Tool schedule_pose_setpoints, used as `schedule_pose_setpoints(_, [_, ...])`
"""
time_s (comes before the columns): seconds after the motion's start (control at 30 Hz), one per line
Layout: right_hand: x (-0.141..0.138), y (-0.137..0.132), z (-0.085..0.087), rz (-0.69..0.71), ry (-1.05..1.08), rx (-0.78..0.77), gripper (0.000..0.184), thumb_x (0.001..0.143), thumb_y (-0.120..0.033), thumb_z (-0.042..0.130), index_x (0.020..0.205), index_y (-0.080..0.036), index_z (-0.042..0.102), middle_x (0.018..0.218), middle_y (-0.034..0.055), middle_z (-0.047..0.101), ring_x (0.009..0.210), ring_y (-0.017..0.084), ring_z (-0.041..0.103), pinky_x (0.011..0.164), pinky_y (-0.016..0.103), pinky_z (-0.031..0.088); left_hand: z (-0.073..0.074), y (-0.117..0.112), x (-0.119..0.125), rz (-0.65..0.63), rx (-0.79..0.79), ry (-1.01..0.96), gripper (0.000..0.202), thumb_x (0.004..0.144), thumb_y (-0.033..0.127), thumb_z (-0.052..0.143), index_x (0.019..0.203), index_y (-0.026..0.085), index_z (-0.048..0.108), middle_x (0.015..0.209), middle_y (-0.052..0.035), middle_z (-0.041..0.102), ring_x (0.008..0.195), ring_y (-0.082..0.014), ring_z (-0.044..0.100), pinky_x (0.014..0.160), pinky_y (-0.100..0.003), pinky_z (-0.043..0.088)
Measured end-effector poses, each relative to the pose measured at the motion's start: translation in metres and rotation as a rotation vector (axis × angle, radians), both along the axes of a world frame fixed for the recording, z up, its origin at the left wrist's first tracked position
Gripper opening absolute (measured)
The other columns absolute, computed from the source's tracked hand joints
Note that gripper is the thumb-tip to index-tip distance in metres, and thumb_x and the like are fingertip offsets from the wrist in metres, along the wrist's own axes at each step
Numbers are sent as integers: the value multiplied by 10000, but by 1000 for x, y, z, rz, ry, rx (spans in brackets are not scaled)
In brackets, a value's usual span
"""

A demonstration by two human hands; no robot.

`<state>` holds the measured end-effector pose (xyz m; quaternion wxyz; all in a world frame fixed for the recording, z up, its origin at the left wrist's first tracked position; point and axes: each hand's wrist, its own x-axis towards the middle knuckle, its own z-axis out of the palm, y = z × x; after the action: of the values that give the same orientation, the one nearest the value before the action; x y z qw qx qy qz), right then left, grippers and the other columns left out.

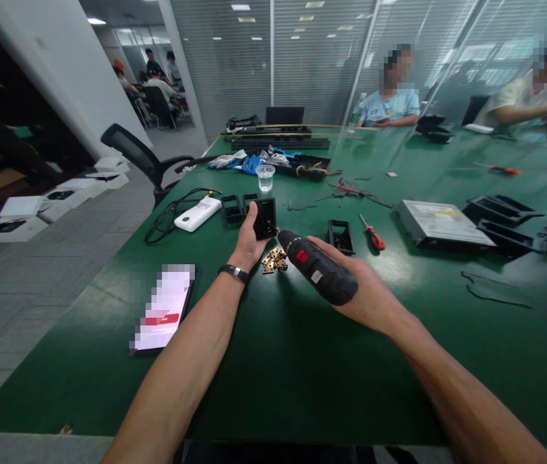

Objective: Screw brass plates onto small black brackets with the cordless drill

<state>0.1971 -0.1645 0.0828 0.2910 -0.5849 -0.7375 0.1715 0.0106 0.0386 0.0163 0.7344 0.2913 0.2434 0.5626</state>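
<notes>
My left hand [249, 241] is closed around a small black box-shaped part [265, 218], held upright just above the green table [273, 361]. My right hand [360, 290] grips a black electric screwdriver [319, 267] with a red mark, its tip pointing left toward the part. A small heap of brass-coloured metal pieces [274, 259] lies on the table between the two hands. Two similar black frames [236, 207] rest just beyond the left hand, and another black frame [340, 236] lies beyond the screwdriver.
A phone [163, 316] lies at the left near my forearm. A white power bank with a cable [198, 213], a plastic cup [265, 177], a red-handled screwdriver [372, 233], a disc drive unit [442, 223] and black trays [500, 216] lie around. Two people sit across the table at the far right.
</notes>
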Motion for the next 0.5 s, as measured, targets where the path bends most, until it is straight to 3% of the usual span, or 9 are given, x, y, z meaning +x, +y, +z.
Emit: schedule_pose_setpoints(0.5, [-1, 2, -2, 8, -44, 7, 973, 736, -166, 699, 1622, -355, 345, 1187, 64, 778, 996, 303, 757, 824, 396, 571, 3, -2, -1, 5, -21, -5, 538, 744, 652, 809, 968, 170, 723, 857, -79, 701, 756, -191, 638, 723, -357, 519])
